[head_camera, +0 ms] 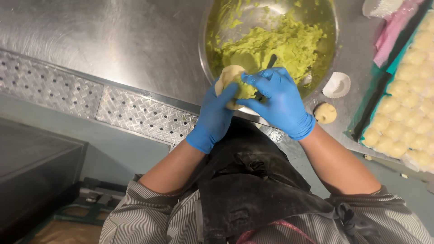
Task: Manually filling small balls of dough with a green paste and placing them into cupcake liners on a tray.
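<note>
Dough, a pale round piece [228, 77], lies cupped in the left hand [214, 115], whose blue-gloved fingers are curled closed around its lower side, just over the near rim of the steel bowl [205, 49]. The right hand [280, 101], also in a blue glove, is closed on a small dark tool [270, 61]; only its tip shows above the fingers, so I cannot tell what kind it is. This hand presses green paste [246, 89] onto the middle of the dough. I judge that the main risk is overfilling: if too much paste sits on the piece, the thin edge could tear or the filling could squeeze out at the side when the fingers tighten. The paste looks soft and sticky, so it may also cling to the gloves and smear the outside of the dough. Because the piece is held at the table edge, a loose hold could let it drop toward the person's dark apron [253, 180]. The bowl holds a good heap of the same green filling [280, 43], smeared up its walls. To the right, a tray [367, 106] is packed with rows of pale dough balls [407, 104]. Between bowl and tray one filled ball [325, 113] lies on the steel table [113, 36], near a white paper cup [337, 84].
</note>
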